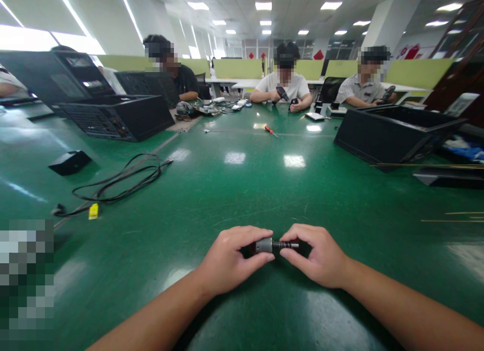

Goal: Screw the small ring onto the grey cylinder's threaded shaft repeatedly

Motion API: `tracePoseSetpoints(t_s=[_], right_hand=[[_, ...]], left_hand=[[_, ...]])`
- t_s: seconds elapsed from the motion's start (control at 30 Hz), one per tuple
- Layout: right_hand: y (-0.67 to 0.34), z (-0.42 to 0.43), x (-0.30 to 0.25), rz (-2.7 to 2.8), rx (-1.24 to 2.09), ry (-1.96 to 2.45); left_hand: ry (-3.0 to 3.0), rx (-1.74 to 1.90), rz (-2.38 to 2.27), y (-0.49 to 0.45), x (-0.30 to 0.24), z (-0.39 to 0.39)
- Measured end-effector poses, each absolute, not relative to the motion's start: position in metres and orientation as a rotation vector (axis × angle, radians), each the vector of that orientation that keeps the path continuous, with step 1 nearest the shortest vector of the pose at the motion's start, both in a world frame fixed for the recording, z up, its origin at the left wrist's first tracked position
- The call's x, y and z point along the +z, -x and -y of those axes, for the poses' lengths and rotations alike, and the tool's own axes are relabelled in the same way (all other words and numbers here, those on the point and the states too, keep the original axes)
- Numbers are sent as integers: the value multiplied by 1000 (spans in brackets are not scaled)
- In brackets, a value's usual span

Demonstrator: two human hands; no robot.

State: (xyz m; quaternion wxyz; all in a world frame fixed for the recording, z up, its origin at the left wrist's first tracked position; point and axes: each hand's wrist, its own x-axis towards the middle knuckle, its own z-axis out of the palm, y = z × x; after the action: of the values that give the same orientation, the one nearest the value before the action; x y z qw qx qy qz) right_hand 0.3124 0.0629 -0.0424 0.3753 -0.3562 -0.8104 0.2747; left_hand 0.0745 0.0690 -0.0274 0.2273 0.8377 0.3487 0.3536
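Close in front of me, just above the green tabletop, is a small grey metal cylinder (264, 245) with a thin dark shaft (286, 245) sticking out to the right. Spiral turns show along the shaft, and its tip is a plain bright rod; I cannot tell exactly what part this is. My left hand (238, 255) grips the cylinder between thumb and fingers. The fingertips of my right hand (319, 255) are closed around the shaft next to the cylinder, partly covering it. The part lies level, pointing left to right.
An orange screwdriver (269, 130) lies farther up the green table (227, 189). At left are a coiled black cable (124, 177) with a yellow tag and a black box (70, 162). Black computer cases (121, 116) stand on both sides. Across the table, co-workers sit; one holds a power drill (282, 93).
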Motion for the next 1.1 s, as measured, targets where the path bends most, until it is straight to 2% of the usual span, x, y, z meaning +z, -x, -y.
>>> tracePoseSetpoints(t_s=[1.1], right_hand=[[-314, -65, -42, 2076, 697, 947]], left_hand=[[-2311, 1022, -949, -75, -26, -71]])
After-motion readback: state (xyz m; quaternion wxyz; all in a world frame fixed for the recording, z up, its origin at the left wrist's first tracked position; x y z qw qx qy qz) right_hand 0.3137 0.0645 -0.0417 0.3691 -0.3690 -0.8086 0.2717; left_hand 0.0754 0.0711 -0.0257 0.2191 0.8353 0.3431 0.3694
